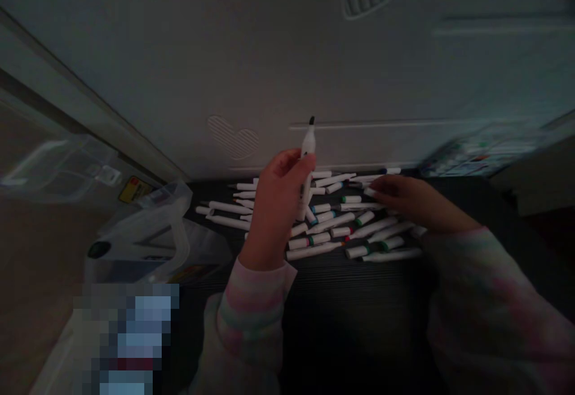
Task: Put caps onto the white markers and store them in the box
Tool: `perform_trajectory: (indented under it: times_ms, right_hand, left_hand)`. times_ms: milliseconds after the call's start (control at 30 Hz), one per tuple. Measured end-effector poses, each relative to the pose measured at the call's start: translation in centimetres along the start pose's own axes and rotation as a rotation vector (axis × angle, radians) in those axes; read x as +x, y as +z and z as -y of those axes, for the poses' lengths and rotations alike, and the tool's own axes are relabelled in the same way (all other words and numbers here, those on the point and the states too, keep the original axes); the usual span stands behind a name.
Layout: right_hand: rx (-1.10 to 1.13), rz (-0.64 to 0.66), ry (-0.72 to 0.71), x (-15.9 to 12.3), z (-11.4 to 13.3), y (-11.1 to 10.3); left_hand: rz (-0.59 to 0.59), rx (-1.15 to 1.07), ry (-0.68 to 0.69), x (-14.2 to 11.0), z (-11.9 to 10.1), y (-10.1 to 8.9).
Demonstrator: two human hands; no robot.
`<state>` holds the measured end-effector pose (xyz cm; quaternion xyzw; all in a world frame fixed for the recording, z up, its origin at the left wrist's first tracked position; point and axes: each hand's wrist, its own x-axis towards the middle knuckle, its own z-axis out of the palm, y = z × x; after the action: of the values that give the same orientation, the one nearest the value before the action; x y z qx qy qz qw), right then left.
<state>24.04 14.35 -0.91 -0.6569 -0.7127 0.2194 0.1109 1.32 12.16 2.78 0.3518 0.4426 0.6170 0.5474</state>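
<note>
My left hand [281, 197] is closed around a white marker [308, 140]. The marker is uncapped and upright, with its dark chisel tip pointing up. My right hand [399, 196] reaches into the right side of a pile of markers, its thumb and fingers pinched on a short white piece that looks like a marker cap [370, 192]. Around both hands lie many white markers [314, 251] and loose white caps [357, 252] with green, blue and red bands. Some of the pile is hidden behind my left hand and wrist.
The pile rests on a dark tabletop [350, 317] against a pale panel [242, 54] with a heart relief [233, 137]. At left stands a clear plastic case [197, 245] with its lid [58, 167] open. A clear package [480, 149] leans at the right.
</note>
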Motion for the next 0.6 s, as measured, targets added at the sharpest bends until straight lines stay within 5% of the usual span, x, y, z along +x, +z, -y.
perform_trajectory:
  times_ms: [100, 333, 600]
  right_hand:
    - [0.266, -0.009, -0.005, -0.7, 0.8, -0.8]
    - [1.357, 0.109, 0.146, -2.0, 2.8, -2.0]
    - [1.514, 0.145, 0.159, -1.9, 3.0, -2.6]
  left_hand:
    - [-0.001, 0.005, -0.009, 0.0, 0.1, 0.0]
    - [0.047, 0.005, -0.012, -0.1, 0.4, 0.1]
    - [0.000, 0.071, -0.032, -0.2, 0.3, -0.2]
